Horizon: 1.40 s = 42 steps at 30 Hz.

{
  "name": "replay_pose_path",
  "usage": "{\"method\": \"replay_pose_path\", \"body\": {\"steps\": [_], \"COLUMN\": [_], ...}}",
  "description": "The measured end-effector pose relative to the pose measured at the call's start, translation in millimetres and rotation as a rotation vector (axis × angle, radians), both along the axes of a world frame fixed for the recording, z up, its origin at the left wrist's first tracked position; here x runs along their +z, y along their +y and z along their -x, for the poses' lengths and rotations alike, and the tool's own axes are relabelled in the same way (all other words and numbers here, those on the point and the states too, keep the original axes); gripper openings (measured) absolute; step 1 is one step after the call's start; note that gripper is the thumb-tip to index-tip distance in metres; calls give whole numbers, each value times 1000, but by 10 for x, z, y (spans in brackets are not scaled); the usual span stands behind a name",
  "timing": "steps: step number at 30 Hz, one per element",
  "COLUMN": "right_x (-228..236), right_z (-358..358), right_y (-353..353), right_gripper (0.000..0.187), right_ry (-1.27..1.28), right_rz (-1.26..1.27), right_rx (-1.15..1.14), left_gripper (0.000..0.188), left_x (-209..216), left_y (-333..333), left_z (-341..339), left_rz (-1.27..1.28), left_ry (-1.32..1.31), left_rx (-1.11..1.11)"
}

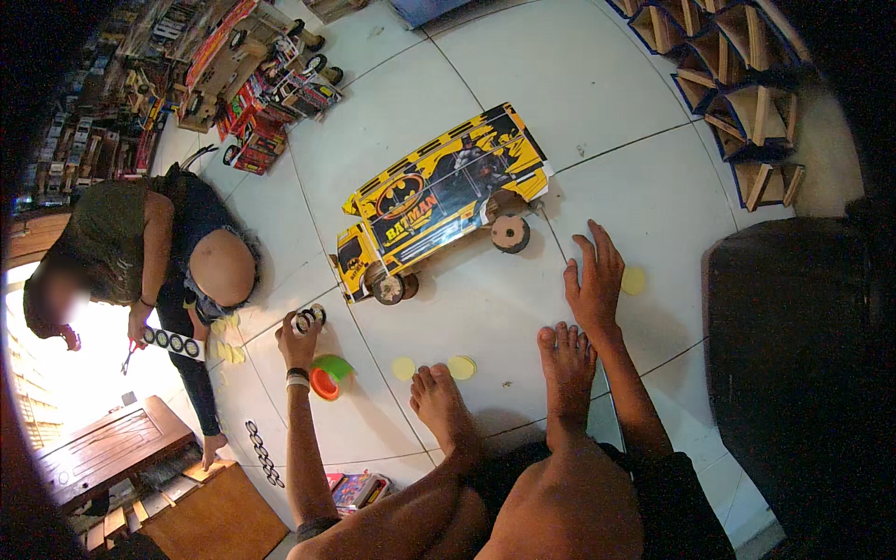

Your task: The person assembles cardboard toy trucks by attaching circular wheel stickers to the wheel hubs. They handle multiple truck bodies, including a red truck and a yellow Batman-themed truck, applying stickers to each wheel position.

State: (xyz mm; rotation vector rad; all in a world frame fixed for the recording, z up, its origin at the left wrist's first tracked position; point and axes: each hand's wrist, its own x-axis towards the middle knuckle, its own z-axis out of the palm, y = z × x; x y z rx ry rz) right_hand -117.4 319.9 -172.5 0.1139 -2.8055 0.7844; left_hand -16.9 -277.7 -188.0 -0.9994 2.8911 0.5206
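Head view: feet and yellow discs between left hand and right hand.

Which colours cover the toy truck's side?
The toy truck has a mainly yellow and black side, shown in the head view.

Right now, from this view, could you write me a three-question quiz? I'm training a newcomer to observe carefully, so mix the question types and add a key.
1. What are the main colours on the side of the toy truck? a) pink and white; b) yellow and black; c) green and purple.
2. Which of the wearer's hands holds the black-and-white round pieces?
3. True or false: the wearer's right hand is touching the toy truck.

Key:
1. b.
2. The left hand.
3. False; it is open and apart from the toy truck.
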Motion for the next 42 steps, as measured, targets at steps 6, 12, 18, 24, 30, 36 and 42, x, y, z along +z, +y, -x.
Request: {"method": "replay_pose_path", "body": {"steps": [6,12,18,24,30,36,42], "right_x": [76,61,52,30,45,514,1376], "right_z": [-50,-33,-40,-28,-45,39,-140], "right_y": [-20,-4,6,16,54,-181,-775], "right_gripper": [45,45,45,43,41,21,18], "right_ry": [12,2,5,31,-9,-215,-399], "right_rz": [-45,-20,-12,-13,69,542,902], "right_rx": [1,-6,-5,8,15,-111,386], "left_gripper": [65,45,43,30,44,33,34], "left_x": [210,281,234,257,576,1457,2154], "left_y": [523,683,600,572,579,1030,2117], "left_z": [173,292,247,170,248,376,517], "left_rz": [77,85,77,35,-57,-906,-1100], "left_ry": [2,-26,52,97,60,166,210], "left_rx": [-85,-77,-145,-251,-180,52,-270]}}
